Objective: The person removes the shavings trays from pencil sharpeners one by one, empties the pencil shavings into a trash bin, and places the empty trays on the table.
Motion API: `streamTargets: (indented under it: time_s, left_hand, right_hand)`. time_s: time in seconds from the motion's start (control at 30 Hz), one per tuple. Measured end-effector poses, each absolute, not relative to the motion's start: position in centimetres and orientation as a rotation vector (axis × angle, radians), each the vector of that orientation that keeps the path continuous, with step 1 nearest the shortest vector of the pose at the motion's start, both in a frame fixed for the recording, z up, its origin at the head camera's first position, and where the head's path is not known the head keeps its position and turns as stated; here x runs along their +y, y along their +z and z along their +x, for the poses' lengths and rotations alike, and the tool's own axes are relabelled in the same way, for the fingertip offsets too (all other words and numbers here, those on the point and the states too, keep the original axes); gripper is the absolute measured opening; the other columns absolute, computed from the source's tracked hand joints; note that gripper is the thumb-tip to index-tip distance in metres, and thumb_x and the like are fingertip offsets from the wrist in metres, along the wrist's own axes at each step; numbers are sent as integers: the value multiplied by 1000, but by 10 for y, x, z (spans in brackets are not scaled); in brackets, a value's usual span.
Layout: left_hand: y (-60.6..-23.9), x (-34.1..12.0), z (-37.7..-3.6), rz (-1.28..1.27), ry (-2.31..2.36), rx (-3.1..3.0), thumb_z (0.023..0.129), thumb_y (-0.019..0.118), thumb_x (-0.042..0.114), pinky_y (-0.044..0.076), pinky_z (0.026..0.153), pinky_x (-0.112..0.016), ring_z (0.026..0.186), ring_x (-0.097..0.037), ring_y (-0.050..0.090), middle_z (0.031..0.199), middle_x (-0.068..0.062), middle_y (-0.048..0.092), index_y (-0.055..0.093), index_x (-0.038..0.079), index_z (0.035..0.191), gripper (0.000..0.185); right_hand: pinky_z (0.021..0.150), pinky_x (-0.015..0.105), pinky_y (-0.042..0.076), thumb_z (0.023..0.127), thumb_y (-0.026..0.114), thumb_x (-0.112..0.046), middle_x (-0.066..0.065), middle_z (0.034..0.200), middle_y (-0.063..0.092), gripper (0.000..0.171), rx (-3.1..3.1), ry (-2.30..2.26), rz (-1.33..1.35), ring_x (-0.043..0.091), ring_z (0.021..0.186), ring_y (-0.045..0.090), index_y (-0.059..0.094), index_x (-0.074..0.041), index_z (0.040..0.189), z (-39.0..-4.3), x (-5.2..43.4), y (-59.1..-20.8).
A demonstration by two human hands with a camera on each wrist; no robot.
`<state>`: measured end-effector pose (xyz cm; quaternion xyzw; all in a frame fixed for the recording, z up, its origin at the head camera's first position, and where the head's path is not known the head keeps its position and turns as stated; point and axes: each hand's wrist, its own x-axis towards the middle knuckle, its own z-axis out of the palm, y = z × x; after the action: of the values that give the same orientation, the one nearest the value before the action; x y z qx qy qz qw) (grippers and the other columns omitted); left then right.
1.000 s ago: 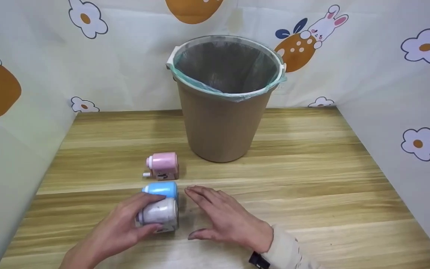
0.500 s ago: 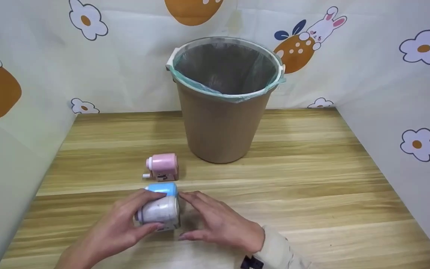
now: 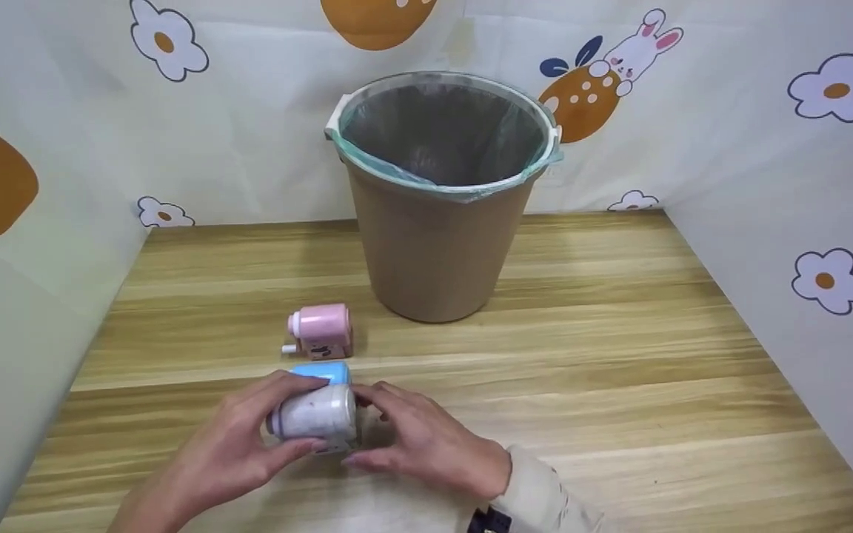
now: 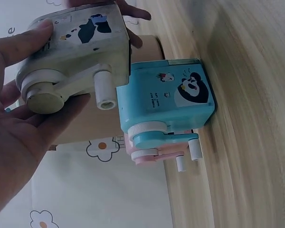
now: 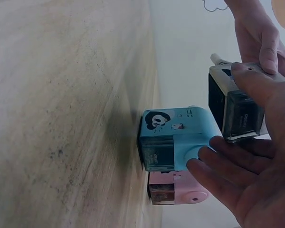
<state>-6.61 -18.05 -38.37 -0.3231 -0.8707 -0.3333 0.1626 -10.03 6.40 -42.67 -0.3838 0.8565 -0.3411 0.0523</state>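
Your left hand [image 3: 238, 451] has its fingers and thumb curled round the white plastic crank pencil sharpener [image 3: 317, 417], and the left wrist view shows it lifted clear of the wooden tabletop [image 3: 604, 370]. Your right hand [image 3: 426, 444] comes in from the other side, fingertips closing on the sharpener's dark shavings-drawer end; the right wrist view shows the thumb laid over that drawer, so both hands have hold of it.

The white sharpener hangs well in front of the brown plastic bin with the green liner [image 3: 443, 192], on your side of it. Just behind it, nearer the bin, stands the blue plastic panda sharpener [image 3: 320, 371], and beyond that the pink plastic sharpener [image 3: 319, 330], both on the wood.

By my reading, the pick-up is done. The drawer looks not yet pulled out, the bin's liner shows nothing dropped in, and the blue and pink ones sit untouched.
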Motion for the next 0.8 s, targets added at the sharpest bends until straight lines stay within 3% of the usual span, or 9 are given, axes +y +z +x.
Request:
streamTargets:
  time_s: [0.17, 0.3, 0.57, 0.8]
  left_hand:
    - [-384, -180, -65, -922, -971, -2468, 68, 91, 12, 51, 85, -12, 99, -7, 66, 115, 5, 70, 64, 18, 124, 62]
    - [-385, -179, -64, -922, -985, -2451, 68, 91, 13, 50, 84, -11, 99, -6, 65, 116, 5, 70, 64, 19, 124, 62]
    - [-392, -178, -68, -981, -1056, -2375, 63, 92, 10, 42, 98, -5, 111, -11, 66, 121, -2, 69, 62, 10, 129, 72]
    - [-395, -178, -70, -981, -1096, -2344, 64, 92, 10, 43, 96, -4, 109, -7, 64, 118, -3, 70, 64, 13, 128, 71]
  right_hand:
    - [90, 15, 54, 86, 79, -31, 4, 123, 69, 64, 2570, -1155, -1178, 15, 104, 69, 52, -11, 140, -100, 62, -428]
    - [91, 17, 55, 86, 79, -28, 4, 129, 68, 60, 2524, -1214, -1140, 14, 107, 69, 54, -10, 138, -100, 61, -427]
    - [92, 22, 57, 87, 79, -30, 2, 129, 69, 56, 2463, -1292, -1081, 11, 108, 69, 57, -12, 135, -98, 59, -427]
    - [90, 19, 56, 85, 80, -34, 1, 131, 68, 63, 2529, -1191, -1089, 15, 108, 70, 56, -15, 139, -101, 62, -423]
